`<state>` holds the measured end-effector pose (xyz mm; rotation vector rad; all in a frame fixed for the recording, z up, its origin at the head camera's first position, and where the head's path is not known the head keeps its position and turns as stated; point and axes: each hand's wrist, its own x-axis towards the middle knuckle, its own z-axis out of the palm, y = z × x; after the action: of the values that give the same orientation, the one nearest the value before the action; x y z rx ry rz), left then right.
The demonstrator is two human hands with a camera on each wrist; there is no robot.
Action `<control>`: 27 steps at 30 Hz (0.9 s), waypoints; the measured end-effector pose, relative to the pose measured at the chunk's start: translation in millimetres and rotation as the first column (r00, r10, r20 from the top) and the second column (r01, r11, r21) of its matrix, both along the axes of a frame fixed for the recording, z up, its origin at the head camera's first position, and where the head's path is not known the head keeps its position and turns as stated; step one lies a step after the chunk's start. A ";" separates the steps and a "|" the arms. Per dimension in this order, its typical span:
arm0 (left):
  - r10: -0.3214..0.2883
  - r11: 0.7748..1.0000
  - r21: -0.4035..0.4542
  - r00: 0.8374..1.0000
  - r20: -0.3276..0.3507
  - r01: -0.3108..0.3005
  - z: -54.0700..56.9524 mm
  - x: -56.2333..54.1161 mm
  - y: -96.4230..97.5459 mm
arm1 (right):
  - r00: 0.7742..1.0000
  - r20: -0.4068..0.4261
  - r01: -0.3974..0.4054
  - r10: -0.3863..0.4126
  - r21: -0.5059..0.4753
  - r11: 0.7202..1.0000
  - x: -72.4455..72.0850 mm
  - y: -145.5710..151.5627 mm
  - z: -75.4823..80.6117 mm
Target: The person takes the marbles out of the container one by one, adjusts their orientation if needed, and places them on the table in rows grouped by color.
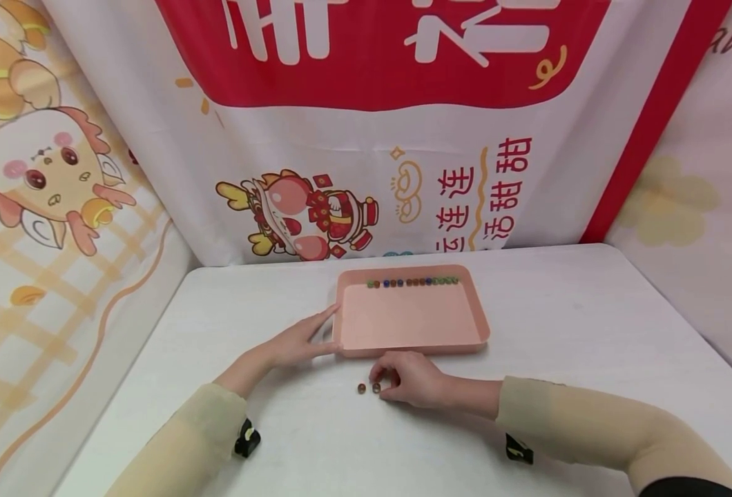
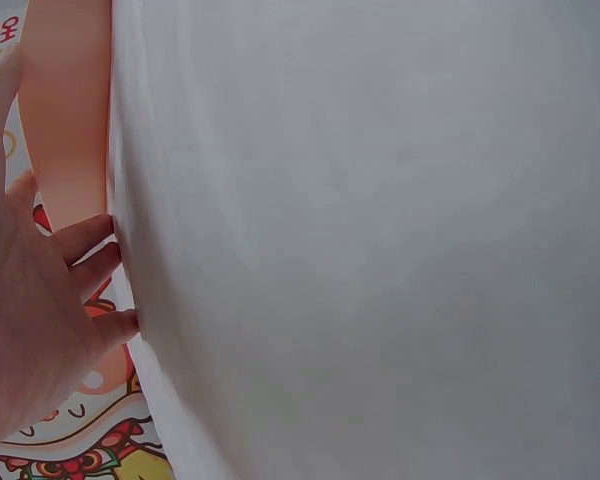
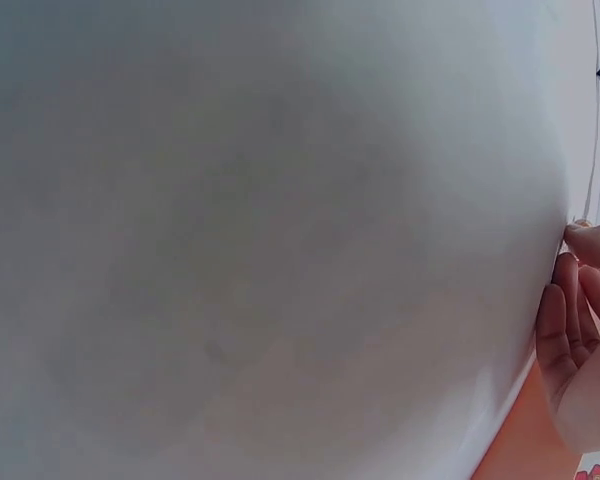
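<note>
A pink tray lies on the white table, with a row of several small green, brown and blue marbles along its far side. My left hand touches the tray's left side, thumb and fingers spread and fairly straight; the left wrist view also shows the hand beside the tray wall. Just in front of the tray, my right hand has thumb and index finger curled about a brown marble. A second brown marble lies just left of it. In the right wrist view, the hand's fingers are bent at the table surface.
The white table extends around the tray and both arms. Behind it hangs a printed red and white cloth. Patterned panels stand at the left and right sides.
</note>
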<state>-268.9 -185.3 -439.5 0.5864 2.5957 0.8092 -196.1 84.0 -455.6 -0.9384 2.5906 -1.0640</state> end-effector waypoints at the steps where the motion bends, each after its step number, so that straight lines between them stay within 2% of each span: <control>1: 0.000 1.000 0.001 1.000 0.000 0.000 0.1 0.1 -0.1 | 1.000 -0.002 0.001 -0.001 0.004 1.000 0.2 0.1 0.5; 7: -0.008 1.000 0.001 1.000 -0.012 0.008 0.0 1.2 -0.5 | 0.999 0.024 0.033 -0.033 0.010 0.999 2.8 1.9 5.6; 13: -0.015 1.000 0.000 1.000 -0.020 0.015 -1.1 1.0 -1.0 | 0.997 0.067 0.040 -0.038 -0.025 0.999 5.1 5.2 15.2; 19: -0.015 1.000 -0.004 0.999 -0.031 0.015 -3.3 -1.3 -2.1 | 0.999 0.040 0.031 -0.028 -0.079 0.996 4.0 9.6 33.3; 27: -0.023 1.000 -0.015 0.999 -0.038 0.023 -3.3 -2.0 -2.4 | 0.999 -0.037 0.028 -0.033 -0.128 0.991 -9.6 16.2 55.0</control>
<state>-270.8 -187.7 -442.8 0.6325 2.6217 0.7790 -205.7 100.2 -400.6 -0.9599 2.6021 -1.2449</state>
